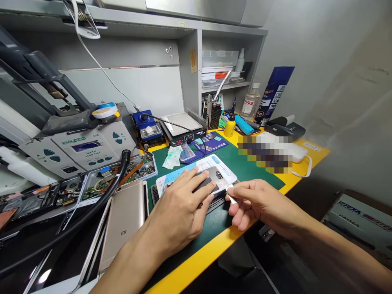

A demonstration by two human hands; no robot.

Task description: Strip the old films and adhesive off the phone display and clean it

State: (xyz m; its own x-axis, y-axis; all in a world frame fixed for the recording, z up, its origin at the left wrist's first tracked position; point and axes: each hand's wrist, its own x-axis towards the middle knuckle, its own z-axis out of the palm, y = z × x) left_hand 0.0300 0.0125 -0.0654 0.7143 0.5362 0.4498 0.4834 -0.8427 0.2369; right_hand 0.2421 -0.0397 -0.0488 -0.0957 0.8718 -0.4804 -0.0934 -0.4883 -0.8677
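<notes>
Surface: table [183, 277] w/ yellow edge; green mat [260, 175] over its middle. On mat nr front edge: black perforated tray [216, 204], blue/white printed sheet [225, 165] over it, dark grey phone [212, 173] on top, camera cluster twd R end.

L hand [183, 200]: fingers spread apart, laid flat across phone, partly covering it. R hand [246, 200]: thumb + index pinched tog. on small white strip [232, 196], at phone's near R corner; other fingers loosely curled. Whether strip touches phone: can't tell.

L side of bench: grey machine [82, 149] w/ display + buttons; black hose [99, 212] runs across in front. Parts tray [150, 165] full of circuit bds; gold phone [124, 228] back up, beside other flat devices.

Behind mat: blue box [148, 118], flat-topped heater [182, 122], yellow bottle [229, 128], clear bottle [249, 104], tall blue/black spray can [275, 96]. Pixelated patch hides part of R end.

Room: grey shelf unit [199, 61] along back, plain grey wall [318, 61] at R, printed carton [352, 222] low at R.
</notes>
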